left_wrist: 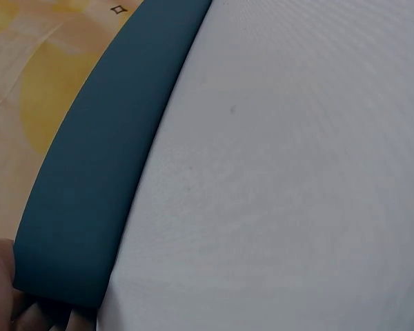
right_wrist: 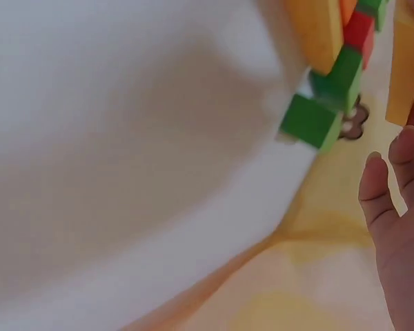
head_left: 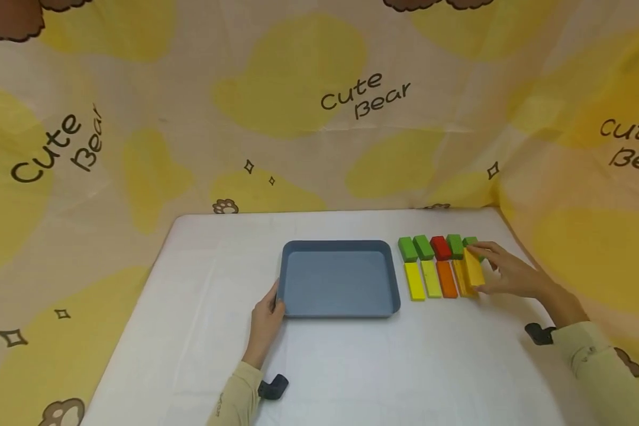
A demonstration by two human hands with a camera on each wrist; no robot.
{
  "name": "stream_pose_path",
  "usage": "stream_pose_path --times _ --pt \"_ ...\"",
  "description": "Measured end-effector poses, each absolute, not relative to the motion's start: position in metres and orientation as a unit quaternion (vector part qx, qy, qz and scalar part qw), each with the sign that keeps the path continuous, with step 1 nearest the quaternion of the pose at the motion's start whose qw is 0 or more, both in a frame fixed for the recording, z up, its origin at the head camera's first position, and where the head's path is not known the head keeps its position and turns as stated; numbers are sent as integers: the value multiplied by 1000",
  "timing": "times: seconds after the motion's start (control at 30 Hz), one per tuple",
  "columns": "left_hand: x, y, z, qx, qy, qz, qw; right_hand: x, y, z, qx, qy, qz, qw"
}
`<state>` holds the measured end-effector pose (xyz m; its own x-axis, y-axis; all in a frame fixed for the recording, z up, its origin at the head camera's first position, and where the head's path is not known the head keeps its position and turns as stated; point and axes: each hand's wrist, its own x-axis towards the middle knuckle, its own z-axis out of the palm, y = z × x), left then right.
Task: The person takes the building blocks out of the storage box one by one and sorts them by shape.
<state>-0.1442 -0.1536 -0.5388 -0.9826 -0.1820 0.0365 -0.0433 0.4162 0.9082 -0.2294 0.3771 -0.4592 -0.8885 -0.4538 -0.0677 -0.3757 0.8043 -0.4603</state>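
Observation:
My left hand (head_left: 266,318) grips the near left corner of a shallow grey-blue tray (head_left: 341,315). The tray's outer side (left_wrist: 90,165) fills the left of the left wrist view, with fingers (left_wrist: 34,318) curled beneath its end. Off to the right, my right hand (head_left: 513,273) pinches a yellow-orange block (head_left: 474,269) at its two ends. This block (right_wrist: 406,65) appears raised and tilted in the right wrist view. Beside it lies another yellow-orange block (head_left: 460,277), partly covered by the held one in the head view.
Right of the tray, the back row has several green blocks (head_left: 407,249) and a red block (head_left: 441,248). The front row includes a yellow block (head_left: 415,281), a yellow-green block (head_left: 431,278) and an orange block (head_left: 447,279). A patterned cloth wall (head_left: 298,165) borders the white table (head_left: 319,373).

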Motion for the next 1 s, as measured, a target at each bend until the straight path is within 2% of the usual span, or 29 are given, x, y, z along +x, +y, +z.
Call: stream_pose_path --times 0.3,0.53,1.0 --pt "-145 -159 -538 75 -837 -537 67 -216 402 -473 -212 942 -238 101" --pt "-142 -162 -536 86 -837 -537 63 -219 398 -489 -168 938 -252 169" --pt "-142 -163 -537 69 -831 -550 55 -218 399 -496 -172 939 -254 157"
